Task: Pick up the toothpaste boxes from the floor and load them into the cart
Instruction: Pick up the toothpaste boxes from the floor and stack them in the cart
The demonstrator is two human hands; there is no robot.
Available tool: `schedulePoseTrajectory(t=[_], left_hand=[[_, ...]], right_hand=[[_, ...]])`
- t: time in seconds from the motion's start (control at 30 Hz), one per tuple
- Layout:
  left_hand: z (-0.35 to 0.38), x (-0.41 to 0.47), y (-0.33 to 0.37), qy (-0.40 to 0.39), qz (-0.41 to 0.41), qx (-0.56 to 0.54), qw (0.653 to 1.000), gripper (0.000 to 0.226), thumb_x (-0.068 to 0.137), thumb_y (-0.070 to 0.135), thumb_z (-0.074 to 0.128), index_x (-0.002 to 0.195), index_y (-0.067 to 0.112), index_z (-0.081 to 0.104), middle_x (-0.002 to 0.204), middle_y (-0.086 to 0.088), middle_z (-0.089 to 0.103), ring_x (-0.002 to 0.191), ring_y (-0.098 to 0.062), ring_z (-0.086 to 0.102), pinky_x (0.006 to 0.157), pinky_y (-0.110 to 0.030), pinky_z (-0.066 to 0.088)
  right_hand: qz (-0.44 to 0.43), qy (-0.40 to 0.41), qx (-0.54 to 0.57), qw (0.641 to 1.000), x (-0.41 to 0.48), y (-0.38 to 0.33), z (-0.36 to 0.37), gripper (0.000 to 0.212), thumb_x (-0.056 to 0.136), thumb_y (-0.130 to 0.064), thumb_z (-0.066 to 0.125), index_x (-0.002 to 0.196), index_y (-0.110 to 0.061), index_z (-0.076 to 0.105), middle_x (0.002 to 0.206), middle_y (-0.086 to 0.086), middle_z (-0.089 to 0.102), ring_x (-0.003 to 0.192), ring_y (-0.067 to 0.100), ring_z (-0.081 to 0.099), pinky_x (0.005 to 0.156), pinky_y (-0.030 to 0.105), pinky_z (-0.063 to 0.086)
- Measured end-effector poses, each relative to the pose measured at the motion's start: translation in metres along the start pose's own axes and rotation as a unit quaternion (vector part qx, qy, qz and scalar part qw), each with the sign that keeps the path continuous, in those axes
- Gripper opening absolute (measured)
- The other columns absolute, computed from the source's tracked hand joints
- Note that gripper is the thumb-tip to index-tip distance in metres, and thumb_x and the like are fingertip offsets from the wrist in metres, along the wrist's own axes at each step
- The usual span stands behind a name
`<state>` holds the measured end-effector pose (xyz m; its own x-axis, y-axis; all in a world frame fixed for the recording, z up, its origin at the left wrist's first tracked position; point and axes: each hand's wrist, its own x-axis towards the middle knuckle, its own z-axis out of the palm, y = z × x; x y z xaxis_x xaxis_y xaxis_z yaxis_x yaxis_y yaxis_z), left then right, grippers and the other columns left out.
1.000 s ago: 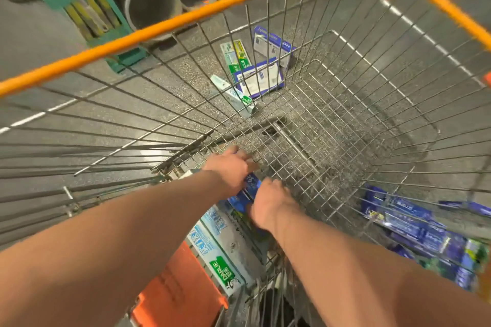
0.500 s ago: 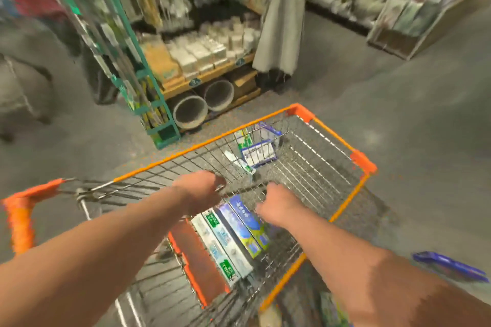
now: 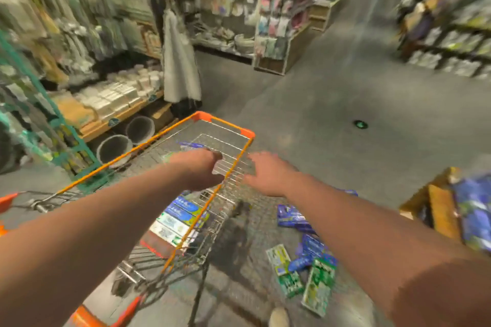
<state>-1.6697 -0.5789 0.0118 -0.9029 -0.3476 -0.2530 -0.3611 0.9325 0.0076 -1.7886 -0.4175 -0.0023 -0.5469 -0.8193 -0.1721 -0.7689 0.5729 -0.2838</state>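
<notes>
Several toothpaste boxes (image 3: 180, 218), blue and green-white, lie side by side in the near end of the wire cart (image 3: 224, 129), which has an orange rim. More blue and green toothpaste boxes (image 3: 305, 260) are scattered on the floor to the right of the cart. My left hand (image 3: 199, 171) hovers above the basket with loosely curled fingers and holds nothing. Past the cart's right rim, my right hand (image 3: 268, 175) is in the air with fingers spread, also empty. The whole view is blurred.
Store shelves (image 3: 106, 98) with two grey tubs (image 3: 114, 147) beneath stand left of the cart. A wooden crate (image 3: 441, 210) with blue packs is at the right. My shoe (image 3: 279, 317) shows at the bottom. Grey floor stretches ahead.
Both hands let go of the boxes and rose out of the basket. The right hand moved out past the right rim. The view lifted from the cart's inside to the aisle.
</notes>
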Motion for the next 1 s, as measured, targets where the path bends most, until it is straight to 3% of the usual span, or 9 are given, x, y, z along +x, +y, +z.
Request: schedulePoseTrajectory(t=[0.13,0.27,0.53,0.67,0.77,0.93,1.0], left_hand=[[-0.002,0.010,0.076,-0.005,0.046,0.001,0.999,0.066,0.094,0.059,0.059,0.151,0.028,0.044,0.143,-0.004,0.058,0.128,-0.028,0.058,0.099,-0.039,0.051],[0.004,0.033,0.158,-0.019,0.079,-0.003,0.997,0.067,0.094,0.059,0.058,0.150,0.026,0.044,0.140,-0.005,0.060,0.129,-0.029,0.057,0.100,-0.038,0.050],[0.051,0.095,0.293,-0.063,0.088,0.008,0.994,0.067,0.095,0.061,0.055,0.151,0.026,0.044,0.140,-0.005,0.060,0.126,-0.029,0.059,0.096,-0.039,0.051],[0.074,0.129,0.337,-0.078,0.085,-0.019,0.993,0.062,0.096,0.057,0.056,0.147,0.023,0.047,0.137,-0.006,0.061,0.122,-0.029,0.060,0.088,-0.036,0.050],[0.090,0.157,0.360,-0.104,0.096,-0.013,0.990,0.054,0.096,0.059,0.056,0.136,0.023,0.054,0.130,-0.006,0.061,0.118,-0.030,0.061,0.079,-0.036,0.044],[0.114,0.234,0.375,-0.126,0.125,-0.042,0.983,0.044,0.092,0.056,0.059,0.121,0.023,0.058,0.120,-0.007,0.065,0.108,-0.031,0.063,0.081,-0.037,0.051],[0.120,0.265,0.383,-0.137,0.142,-0.040,0.979,0.043,0.092,0.053,0.059,0.121,0.022,0.058,0.121,-0.008,0.063,0.110,-0.031,0.063,0.079,-0.036,0.049]], right_hand=[[0.041,0.017,0.014,0.999,-0.064,0.066,-0.030,0.053,0.094,-0.043,0.062,0.140,-0.019,0.054,0.138,0.010,0.060,0.127,0.031,0.055,0.105,0.039,0.046],[0.090,0.025,0.007,0.996,-0.107,0.140,-0.044,0.054,0.094,-0.042,0.062,0.139,-0.013,0.054,0.137,0.013,0.060,0.126,0.033,0.056,0.102,0.038,0.047],[0.120,-0.042,0.015,0.992,-0.137,0.287,-0.031,0.051,0.099,-0.035,0.058,0.141,-0.008,0.051,0.128,0.016,0.063,0.119,0.033,0.058,0.094,0.035,0.045],[0.125,-0.057,0.015,0.990,-0.122,0.346,-0.019,0.050,0.095,-0.040,0.059,0.134,-0.009,0.054,0.133,0.016,0.060,0.121,0.035,0.057,0.099,0.042,0.049],[0.134,-0.086,0.030,0.987,-0.106,0.380,-0.005,0.039,0.094,-0.038,0.058,0.122,-0.010,0.058,0.125,0.015,0.063,0.113,0.035,0.060,0.092,0.040,0.050],[0.179,-0.093,0.055,0.978,-0.073,0.428,0.017,0.047,0.095,-0.038,0.059,0.130,-0.007,0.053,0.115,0.018,0.065,0.106,0.036,0.063,0.078,0.036,0.048],[0.205,-0.096,0.056,0.973,-0.061,0.445,0.025,0.052,0.096,-0.038,0.060,0.137,-0.007,0.051,0.126,0.019,0.062,0.117,0.036,0.059,0.088,0.037,0.048]])
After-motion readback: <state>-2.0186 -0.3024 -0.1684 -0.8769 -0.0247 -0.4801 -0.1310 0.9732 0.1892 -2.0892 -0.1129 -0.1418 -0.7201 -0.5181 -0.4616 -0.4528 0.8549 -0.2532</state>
